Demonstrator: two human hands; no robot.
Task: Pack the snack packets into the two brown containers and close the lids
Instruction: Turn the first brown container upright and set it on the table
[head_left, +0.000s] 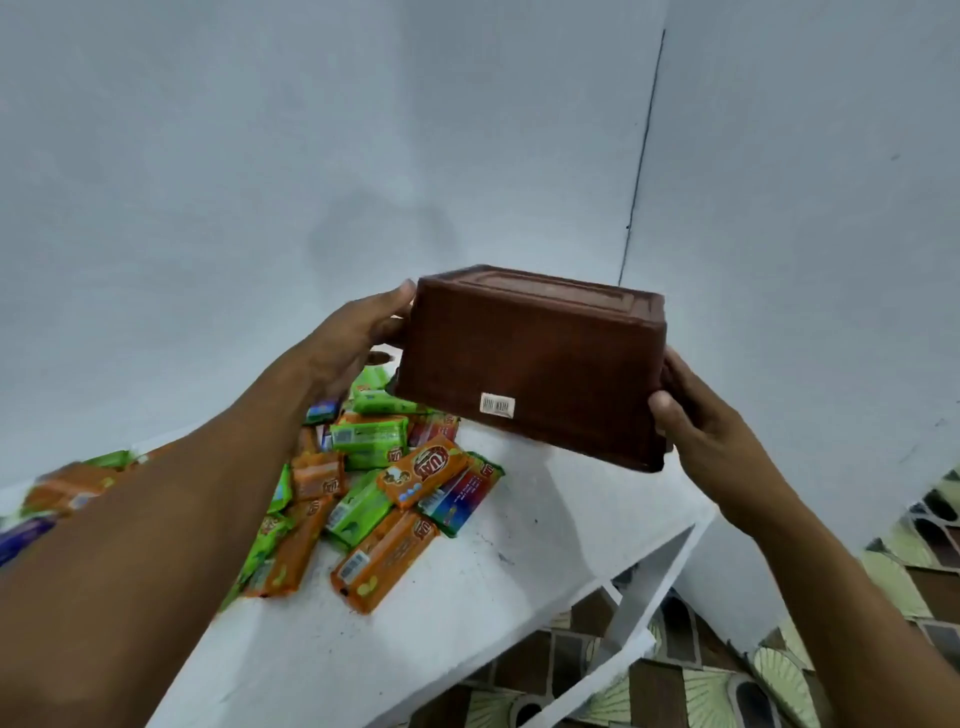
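container: I see the brown container (530, 358) in the air above the surface (467, 597), base up, mouth down, sticker (497, 405) side toward me
axis: long axis left-right, right end lower
left grip (353, 338): thumb and fingers clasp its left end
right grip (701, 421): fingers curled round its right end
packets: snack packets (384, 499) heaped below the left end
room: bare surface right of the heap; surface edge lies under the right end

A brown container (530, 364) is upside down, tilted, above orange and green snack packets (363, 493) heaped on the tabletop.
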